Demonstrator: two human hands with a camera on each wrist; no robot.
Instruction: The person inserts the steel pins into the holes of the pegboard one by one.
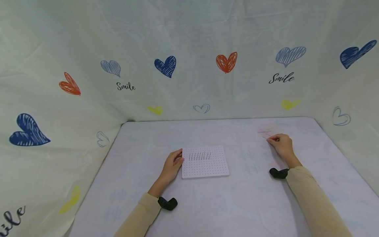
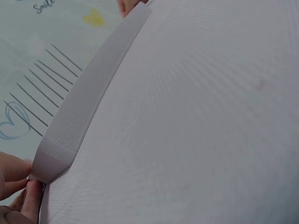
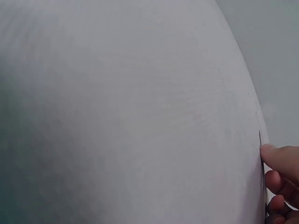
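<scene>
I see my left hand (image 1: 172,165) set against the left edge of the white pegboard (image 1: 205,162), its fingers (image 2: 18,186) pinching the near corner of the slab, as the left wrist view shows. I judge that grip is there to keep the board from sliding on the table (image 1: 231,204) while pins go in. A short row of thin pins (image 1: 199,156) stands upright in holes along the board's far part, packed close together in one line, which suggests they are being filled in order.

My right hand (image 1: 281,144) lies well apart from the board, out to the right and further back on the table. Its fingers (image 3: 280,158) are curled down with the tips at the cloth, just beside a faint reddish smear that I take to be a small heap of loose pins (image 1: 265,132). Whether a pin is already pinched between them I cannot tell; it is too thin to make out in either view.
</scene>
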